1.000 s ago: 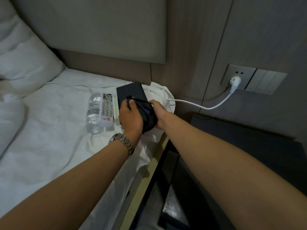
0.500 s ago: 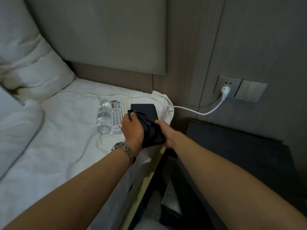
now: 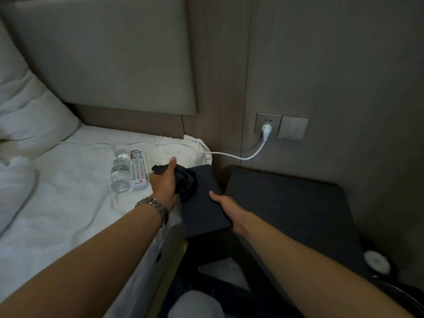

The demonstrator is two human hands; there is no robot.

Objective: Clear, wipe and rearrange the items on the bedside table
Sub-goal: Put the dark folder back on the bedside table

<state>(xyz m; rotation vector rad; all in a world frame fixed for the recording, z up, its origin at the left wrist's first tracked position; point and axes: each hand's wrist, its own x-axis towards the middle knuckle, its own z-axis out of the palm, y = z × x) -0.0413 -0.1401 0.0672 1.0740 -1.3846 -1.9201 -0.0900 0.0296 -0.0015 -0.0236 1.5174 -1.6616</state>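
Your right hand [image 3: 226,208] is what matters here: it's clamped on the near right edge of the dark flat box [image 3: 204,203], thumb on top and fingers tucked under, so it carries the box's weight. The box looks lifted clear and hangs over the gap between the bed [image 3: 68,203] and the bedside table [image 3: 286,203]. Its long axis runs from your grip up and away to the left, toward the mattress corner, so most of the box sticks out past your hand on the far side.

Your left hand [image 3: 164,183] is wrapped tight round the bunched dark cloth [image 3: 185,182], thumb sticking up, with the wad pressed onto the box's far left part. I'd guess you're giving the lid a wipe.

The table top lies immediately right of your right hand, so that's the nearer hand for setting the box down; I'd swing it right and keep it level. Watch the white cable [image 3: 241,157] running just beyond the box's far corner.

The water bottle [image 3: 119,173] and the remote [image 3: 137,171] lie side by side on the sheet, left of your cloth hand, still waiting their turn.
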